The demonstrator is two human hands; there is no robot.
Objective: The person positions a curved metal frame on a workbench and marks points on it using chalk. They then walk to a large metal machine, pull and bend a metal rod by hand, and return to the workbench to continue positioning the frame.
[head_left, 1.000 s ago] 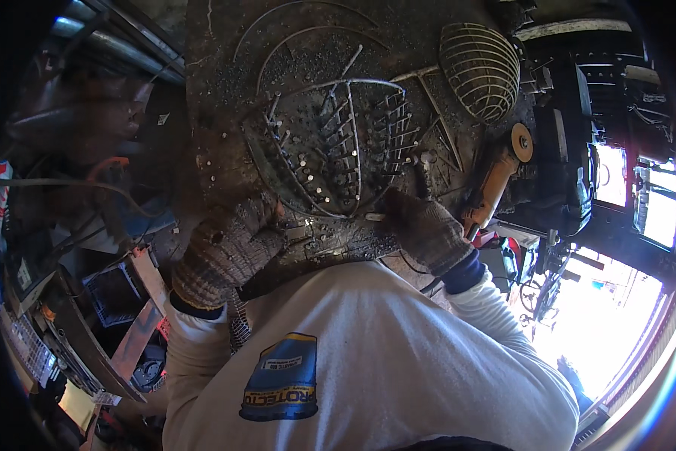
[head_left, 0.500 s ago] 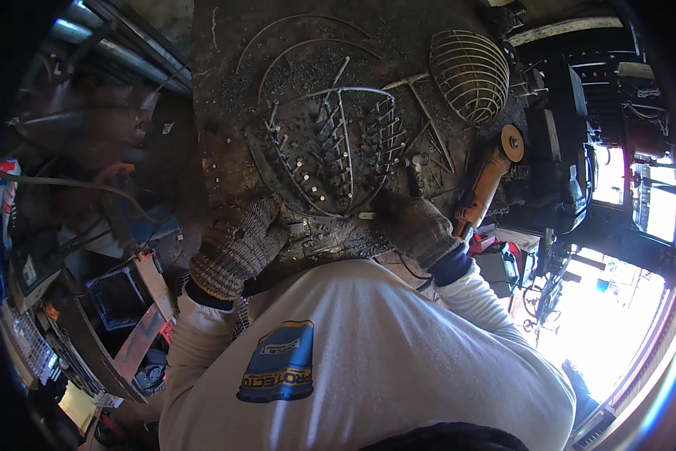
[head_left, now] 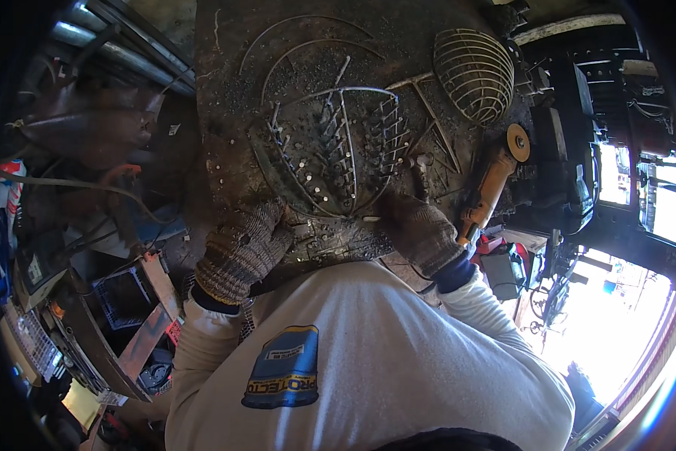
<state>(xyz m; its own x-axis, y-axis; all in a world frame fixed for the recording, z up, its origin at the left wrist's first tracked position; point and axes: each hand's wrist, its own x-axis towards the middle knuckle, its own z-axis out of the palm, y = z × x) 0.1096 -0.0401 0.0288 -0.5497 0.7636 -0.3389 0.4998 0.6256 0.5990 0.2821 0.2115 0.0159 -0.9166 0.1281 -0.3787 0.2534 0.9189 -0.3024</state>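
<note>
Between my gloved left hand (head_left: 242,248) and gloved right hand (head_left: 419,229) sits the half-built wire basket frame (head_left: 336,154) on the gritty steel bench (head_left: 225,113); both palms press flat, gripping nothing. Thin, rough rods want steadying next, I judge. Orange angle grinder (head_left: 492,180) lies just right.

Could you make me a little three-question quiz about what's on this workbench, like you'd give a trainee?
1. True or false: both hands wear knitted work gloves.
2. Which tool lies by the right hand? A) orange angle grinder B) blue drill C) red saw
3. Fill in: the finished dome-shaped wire basket sits at the bench's far ____ corner.

Key:
1. True; the left hand and the right hand are both gloved and rest at the near edge of the half-built wire frame.
2. A, the angle grinder.
3. Right, on the metal bench.
</note>
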